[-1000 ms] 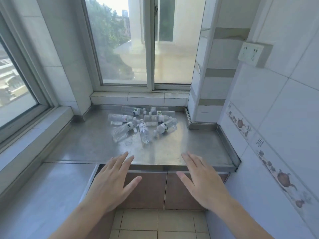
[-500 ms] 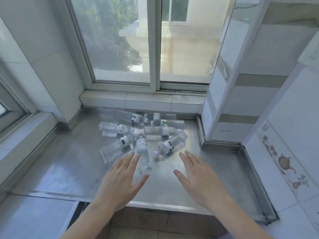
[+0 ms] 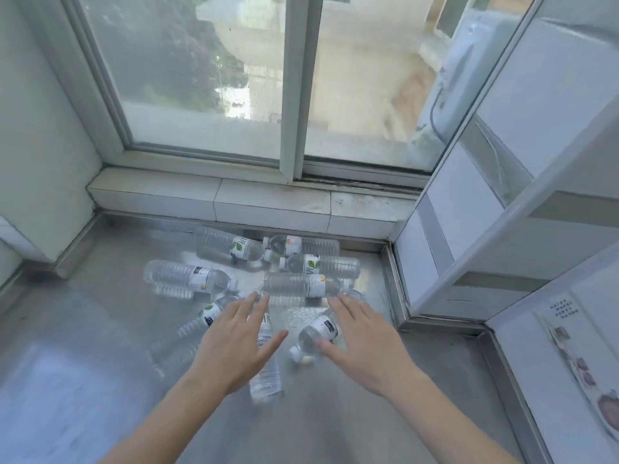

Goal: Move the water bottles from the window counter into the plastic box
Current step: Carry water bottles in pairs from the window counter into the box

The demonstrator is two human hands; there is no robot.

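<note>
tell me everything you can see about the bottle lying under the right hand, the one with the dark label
The bottle with the dark label is clear ribbed plastic with a white cap. It lies on its side on the steel counter, tilted, cap toward the camera and base away toward the wall. Its white-and-dark label wraps the middle. The right hand is spread open over it, covering its far end; whether the thumb touches it cannot be told. It looks apart from the bottle beside it.

Clear plastic water bottles, all on their sides, clustered on steel window counter below tiled sill. White labels, some with green leaf mark; white caps. Two lie along back edge, three in middle rows, three nearer front angled toward viewer, partly hidden. Front right bottle points cap forward. Plastic box out of view.
</note>
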